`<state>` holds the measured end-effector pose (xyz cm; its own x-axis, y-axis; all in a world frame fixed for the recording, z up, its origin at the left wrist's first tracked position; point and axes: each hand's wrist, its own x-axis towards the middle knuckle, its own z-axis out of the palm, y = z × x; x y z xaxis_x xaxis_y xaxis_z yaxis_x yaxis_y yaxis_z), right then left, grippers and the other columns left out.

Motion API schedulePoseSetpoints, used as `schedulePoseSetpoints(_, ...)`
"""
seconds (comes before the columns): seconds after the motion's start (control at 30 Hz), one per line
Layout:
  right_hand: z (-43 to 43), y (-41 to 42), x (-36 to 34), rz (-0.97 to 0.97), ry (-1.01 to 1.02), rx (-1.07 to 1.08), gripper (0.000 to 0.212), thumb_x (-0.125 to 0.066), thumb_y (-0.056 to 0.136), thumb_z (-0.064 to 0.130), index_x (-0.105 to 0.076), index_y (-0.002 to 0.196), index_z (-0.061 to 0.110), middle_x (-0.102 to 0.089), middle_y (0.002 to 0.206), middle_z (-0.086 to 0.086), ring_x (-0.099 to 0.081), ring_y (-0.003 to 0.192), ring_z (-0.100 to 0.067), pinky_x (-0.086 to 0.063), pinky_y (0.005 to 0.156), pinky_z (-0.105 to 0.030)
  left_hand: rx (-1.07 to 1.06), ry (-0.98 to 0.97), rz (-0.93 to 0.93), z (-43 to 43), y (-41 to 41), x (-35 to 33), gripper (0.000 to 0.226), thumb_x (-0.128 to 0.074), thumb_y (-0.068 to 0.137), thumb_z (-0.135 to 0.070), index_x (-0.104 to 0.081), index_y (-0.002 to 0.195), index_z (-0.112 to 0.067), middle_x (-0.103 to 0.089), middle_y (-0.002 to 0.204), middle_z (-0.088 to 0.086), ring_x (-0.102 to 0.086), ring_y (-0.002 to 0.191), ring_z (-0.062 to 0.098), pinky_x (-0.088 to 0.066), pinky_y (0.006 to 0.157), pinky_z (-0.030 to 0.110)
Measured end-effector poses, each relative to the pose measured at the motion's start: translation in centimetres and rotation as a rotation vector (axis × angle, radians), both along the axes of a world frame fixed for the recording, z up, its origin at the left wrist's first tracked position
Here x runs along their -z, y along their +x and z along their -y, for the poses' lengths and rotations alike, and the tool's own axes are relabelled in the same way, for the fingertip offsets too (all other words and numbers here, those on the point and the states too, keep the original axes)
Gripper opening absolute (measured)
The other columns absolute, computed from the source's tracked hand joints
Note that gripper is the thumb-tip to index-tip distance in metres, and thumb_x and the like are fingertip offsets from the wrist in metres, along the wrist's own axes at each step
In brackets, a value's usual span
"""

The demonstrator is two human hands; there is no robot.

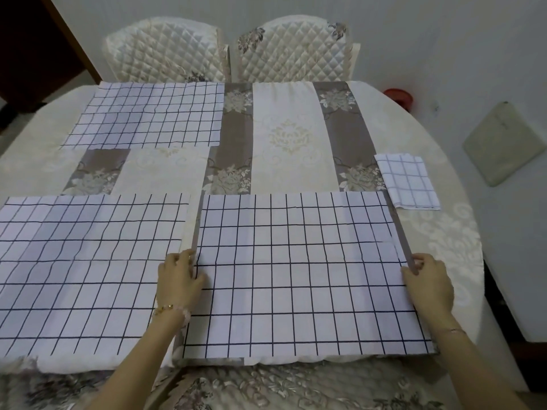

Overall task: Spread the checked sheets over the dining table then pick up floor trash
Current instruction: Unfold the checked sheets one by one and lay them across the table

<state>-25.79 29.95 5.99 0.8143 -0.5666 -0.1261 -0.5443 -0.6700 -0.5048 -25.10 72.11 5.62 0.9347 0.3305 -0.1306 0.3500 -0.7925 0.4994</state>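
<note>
Three white checked sheets lie flat on the dining table (444, 137): one at the far left (151, 113), one at the near left (88, 267), one at the near right (299, 273). A folded checked sheet (410, 180) sits at the table's right side. My left hand (180, 276) pinches the left edge of the near right sheet. Its right edge is pinched by my right hand (429, 282). The sheet lies flat between both hands.
Two quilted cream chairs (165, 48) (296, 45) stand behind the table. A cream cushion (503, 143) and a red object (398, 96) lie on the floor at the right. A patterned chair back (266, 386) is right below me. A dark door (35, 45) is at the far left.
</note>
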Motion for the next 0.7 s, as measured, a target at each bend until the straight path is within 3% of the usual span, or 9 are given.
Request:
schedulePoseSetpoints(0.07, -1.0, 0.1, 0.3, 0.058, -0.177, -0.102, 0.033, -0.055, 0.088, 0.010, -0.057, 0.120, 0.006, -0.055, 0.116, -0.019, -0.051, 0.102, -0.037, -0.045, 0.082, -0.043, 0.196, 0.167, 0.112, 0.9, -0.5, 0.5, 0.043, -0.071, 0.072, -0.005, -0.062, 0.114, -0.008, -0.057, 0.115, 0.016, -0.053, 0.102, 0.038, -0.050, 0.081, 0.044)
schedulePoseSetpoints(0.17, -2.9, 1.2, 0.9, 0.147, -0.181, -0.357, 0.032, -0.053, 0.089, 0.005, -0.060, 0.120, 0.003, -0.060, 0.120, -0.017, -0.052, 0.111, -0.035, -0.044, 0.094, -0.041, 0.491, 0.259, 0.285, 2.8, -0.9, 1.3, 0.033, -0.074, 0.067, -0.002, -0.066, 0.100, -0.007, -0.066, 0.104, 0.015, -0.064, 0.093, 0.034, -0.055, 0.075, 0.042)
schedulePoseSetpoints(0.27, -4.4, 2.8, 2.2, 0.099, -0.152, -0.576, 0.037, -0.048, 0.094, 0.012, -0.055, 0.128, 0.002, -0.056, 0.132, -0.015, -0.048, 0.126, -0.032, -0.032, 0.109, -0.035, 0.654, 0.240, 0.331, 4.6, -1.4, 1.3, 0.026, -0.048, 0.078, -0.013, -0.061, 0.100, -0.011, -0.067, 0.103, 0.009, -0.057, 0.097, 0.022, -0.055, 0.081, 0.036)
schedulePoseSetpoints(0.37, -4.8, 4.1, 2.9, -0.034, -0.120, -0.616, 0.044, -0.040, 0.099, 0.021, -0.040, 0.142, 0.010, -0.037, 0.150, -0.007, -0.029, 0.142, -0.023, -0.018, 0.117, -0.033, 0.769, 0.272, 0.212, 5.4, -3.5, 2.5, 0.041, -0.026, 0.097, -0.026, -0.064, 0.111, -0.014, -0.067, 0.115, 0.005, -0.059, 0.109, 0.022, -0.042, 0.098, 0.033)
schedulePoseSetpoints(0.43, -4.7, 4.4, 3.3, -0.069, -0.156, -0.636, 0.047, -0.035, 0.101, 0.024, -0.033, 0.146, 0.013, -0.028, 0.155, -0.004, -0.021, 0.145, -0.020, -0.013, 0.118, -0.032, 0.807, 0.321, 0.062, 4.8, -4.8, 3.5, 0.054, -0.013, 0.099, -0.038, -0.053, 0.128, -0.017, -0.056, 0.134, 0.001, -0.051, 0.124, 0.021, -0.026, 0.110, 0.033)
schedulePoseSetpoints(0.53, -4.4, 4.5, 3.6, -0.119, -0.203, -0.657, 0.048, -0.029, 0.102, 0.026, -0.025, 0.149, 0.017, -0.020, 0.158, 0.000, -0.015, 0.147, -0.018, -0.010, 0.119, -0.033, 0.837, 0.387, -0.052, 3.8, -5.3, 4.2, 0.057, -0.011, 0.098, -0.047, -0.034, 0.141, -0.018, -0.038, 0.146, -0.002, -0.030, 0.135, 0.017, -0.011, 0.112, 0.031)
schedulePoseSetpoints(0.7, -4.2, 4.3, 3.5, -0.162, -0.235, -0.676, 0.050, -0.027, 0.102, 0.028, -0.019, 0.150, 0.019, -0.015, 0.159, 0.002, -0.011, 0.147, -0.018, -0.010, 0.119, -0.036, 0.854, 0.367, -0.113, 3.3, -5.5, 3.7, 0.058, -0.014, 0.097, -0.051, -0.016, 0.148, -0.023, -0.032, 0.149, -0.005, -0.022, 0.138, 0.012, -0.007, 0.114, 0.031)
